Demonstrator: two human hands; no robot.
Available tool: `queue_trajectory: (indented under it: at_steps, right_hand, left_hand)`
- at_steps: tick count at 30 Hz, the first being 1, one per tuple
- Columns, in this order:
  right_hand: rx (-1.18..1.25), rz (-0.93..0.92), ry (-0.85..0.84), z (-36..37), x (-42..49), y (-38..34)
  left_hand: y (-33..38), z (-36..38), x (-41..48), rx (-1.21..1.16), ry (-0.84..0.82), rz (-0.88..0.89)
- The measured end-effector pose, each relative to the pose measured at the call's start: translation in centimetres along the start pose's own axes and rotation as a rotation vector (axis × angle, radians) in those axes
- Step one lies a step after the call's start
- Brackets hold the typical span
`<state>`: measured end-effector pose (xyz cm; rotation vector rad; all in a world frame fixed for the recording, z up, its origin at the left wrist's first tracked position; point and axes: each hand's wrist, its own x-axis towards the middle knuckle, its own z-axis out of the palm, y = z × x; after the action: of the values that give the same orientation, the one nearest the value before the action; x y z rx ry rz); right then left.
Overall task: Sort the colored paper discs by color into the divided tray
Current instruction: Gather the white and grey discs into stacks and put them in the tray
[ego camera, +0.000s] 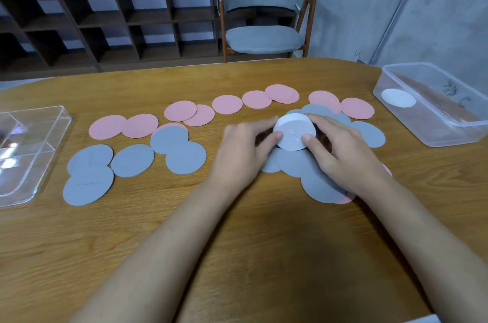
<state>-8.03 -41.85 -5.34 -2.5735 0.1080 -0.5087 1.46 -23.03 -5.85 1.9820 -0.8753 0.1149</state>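
Item 1. Stack of white discs [294, 132]: centre-right of the wooden table [237, 243], tilted up toward me above a cluster of grey discs. My left hand [245, 148] and right hand [340, 153] pinch it from either side, thumbs on its top face and fingers curled round its edge. Faint embossed lettering on the top disc, which I cannot read.

Item 2. Pink discs [227, 104]: a loose far row running left to right, some overlapping. One more pink disc [343, 199] peeks out from under the grey ones beside my right wrist.

Item 3. Grey discs [132, 160]: a nearer row on the left, overlapping in pairs, plus the heap under and around my hands.

Item 4. Divided tray [15, 190]: clear plastic, at the left edge of the table, well apart from my hands. I can see no disc in its compartments.

Item 5. Clear plastic container [449, 135]: far right, with a single white disc [398, 97] lying in it.

Item 6. Background: grey upholstered chair [264, 37] and dark wooden shelving [105, 18] beyond the table.

Status, as I judge it: the colours are roughly grouped on the table and the whites are gathered in my grip, but nothing has reached the tray. All three colours remain to be moved, along with the stray pink and the lone white in the container.
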Motion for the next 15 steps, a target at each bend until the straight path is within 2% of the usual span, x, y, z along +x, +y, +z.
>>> queue_trajectory:
  at_steps: [6, 9, 12, 15]
  right_hand:
    - [0.007, -0.010, 0.039, 0.1, -0.3, -0.1]
    - [0.071, 0.020, 0.092, 0.1, -0.6, -0.5]
    - [0.233, 0.066, 0.121, -0.1, -0.9, -1.6]
    - [0.303, 0.058, 0.071, -0.2, -0.9, -3.6]
  left_hand:
    - [-0.1, 1.0, -0.3, 0.125, 0.039, 0.069]
    - [0.3, 0.2, -0.6, 0.004, 0.058, 0.026]
    - [0.5, -1.1, -1.2, -0.186, 0.067, -0.077]
    - [0.2, -3.2, -2.3, -0.269, 0.074, -0.148]
